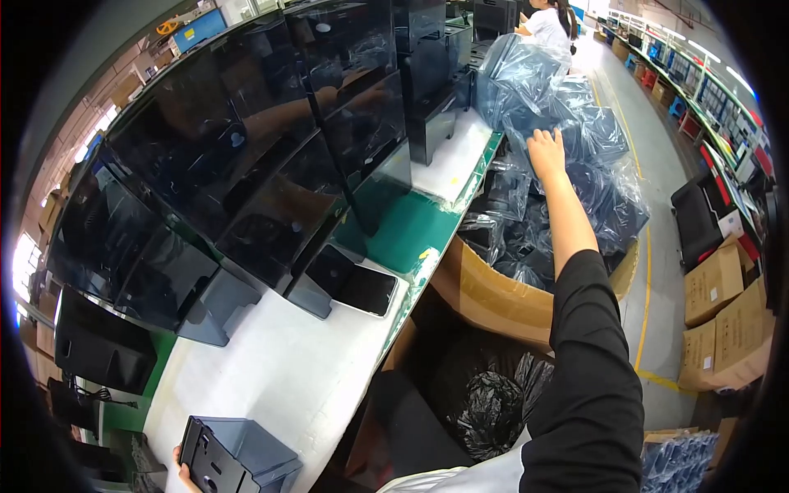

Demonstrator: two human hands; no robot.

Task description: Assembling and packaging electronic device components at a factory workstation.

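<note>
My right hand (546,154) is stretched out far ahead and rests on a pile of clear blue plastic bags (567,140) heaped in a cardboard box (493,296). Its fingers lie on the plastic; whether they pinch a bag I cannot tell. At the bottom left, my left hand (186,476) holds a grey plastic monitor stand base (234,456) at the near end of the white table (279,378). Only the fingertips of that hand show.
A row of black monitors (246,164) stands along the table, on grey bases. A second cardboard box with black bags (485,403) sits close to me. Another person (549,25) works at the far end. Stacked cartons (727,320) stand right of the aisle.
</note>
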